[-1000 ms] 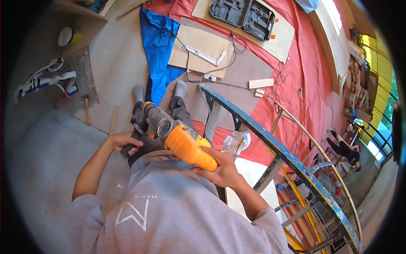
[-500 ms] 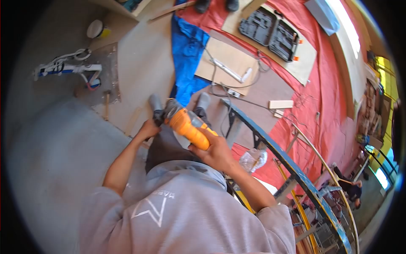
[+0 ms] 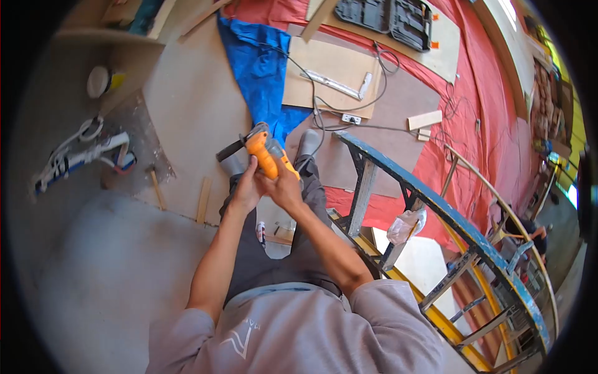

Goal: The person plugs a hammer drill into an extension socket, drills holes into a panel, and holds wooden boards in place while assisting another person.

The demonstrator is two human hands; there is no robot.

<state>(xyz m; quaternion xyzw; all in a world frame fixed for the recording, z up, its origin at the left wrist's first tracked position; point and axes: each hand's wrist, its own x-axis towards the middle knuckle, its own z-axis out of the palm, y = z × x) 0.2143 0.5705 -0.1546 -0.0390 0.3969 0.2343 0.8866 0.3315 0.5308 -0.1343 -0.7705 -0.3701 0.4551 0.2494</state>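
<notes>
A yellow and grey angle grinder [image 3: 264, 154] is in front of my legs, its black side handle [image 3: 230, 149] pointing left and its round guard facing away from me. My right hand [image 3: 284, 187] is wrapped around the grinder's body from the right. From the left, my left hand [image 3: 248, 188] presses against the same body, its fingers closed and partly hidden. The two hands meet at the near end of the tool. A dark cord [image 3: 321, 134] runs across the floor beside my right foot.
A blue and grey ladder [image 3: 430, 215] lies diagonally on my right, with a crumpled plastic bag [image 3: 406, 225] on it. Ahead are a blue tarp [image 3: 252, 68], a plywood sheet [image 3: 330, 59], a power socket block [image 3: 351, 118] and an open tool case [image 3: 386, 22]. A white bucket [image 3: 98, 82] stands left.
My left hand has moved from beside the side handle to the grinder's body, next to my right hand. The grinder has turned, and its side handle now shows clearly. My view has shifted.
</notes>
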